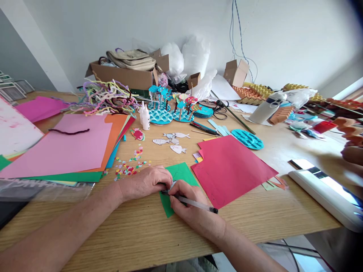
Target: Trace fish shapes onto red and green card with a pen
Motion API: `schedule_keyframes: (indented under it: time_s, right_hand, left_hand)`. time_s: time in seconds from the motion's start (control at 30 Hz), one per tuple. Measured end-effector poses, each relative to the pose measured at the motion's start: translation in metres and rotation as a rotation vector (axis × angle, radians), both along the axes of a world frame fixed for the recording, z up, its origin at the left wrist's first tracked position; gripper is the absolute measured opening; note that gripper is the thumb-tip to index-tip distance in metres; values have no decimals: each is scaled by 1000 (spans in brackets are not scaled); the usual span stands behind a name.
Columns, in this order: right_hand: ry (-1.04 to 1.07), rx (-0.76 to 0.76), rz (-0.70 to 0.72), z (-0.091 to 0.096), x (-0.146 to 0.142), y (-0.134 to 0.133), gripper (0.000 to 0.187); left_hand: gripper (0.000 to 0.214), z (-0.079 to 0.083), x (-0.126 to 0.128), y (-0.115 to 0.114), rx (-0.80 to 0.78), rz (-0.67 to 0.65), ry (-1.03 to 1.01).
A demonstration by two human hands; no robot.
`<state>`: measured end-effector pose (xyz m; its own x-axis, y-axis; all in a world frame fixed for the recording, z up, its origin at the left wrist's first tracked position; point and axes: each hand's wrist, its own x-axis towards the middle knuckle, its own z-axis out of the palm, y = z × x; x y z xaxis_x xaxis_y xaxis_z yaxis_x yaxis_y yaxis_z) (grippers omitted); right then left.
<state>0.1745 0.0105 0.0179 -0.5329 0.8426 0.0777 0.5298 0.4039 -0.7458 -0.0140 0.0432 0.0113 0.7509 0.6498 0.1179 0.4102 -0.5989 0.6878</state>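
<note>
My right hand (190,207) is closed round a pen (198,204), its tip down on a small pale paper piece (172,185) at the near edge of a green paper sheet (181,177). My left hand (147,182) lies curled beside it, its fingertips pressing that small piece onto the green sheet. Both hands meet near the table's front middle. Most of the small piece is hidden under the fingers.
A red sheet (229,168) lies right of the hands, and a pink, orange and green paper stack (68,147) left. Paper fish cut-outs (170,142), confetti scraps (130,166), glue bottles (145,117), blue wave crafts (161,113), pipe cleaners (104,96) and boxes lie farther back. Another person's hand (353,153) shows at the right edge.
</note>
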Motion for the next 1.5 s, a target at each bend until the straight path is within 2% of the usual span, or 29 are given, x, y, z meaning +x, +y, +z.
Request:
schedule_keyframes:
  time_s: [1.0,1.5]
  right_hand:
    - [-1,54,35,-5,-1,0,16]
    - [-25,26,42,0,3,-1,15]
  left_hand:
    - [20,5,1,-2,-12,-5,-12]
    - [17,5,1,-1,14,-15,-6]
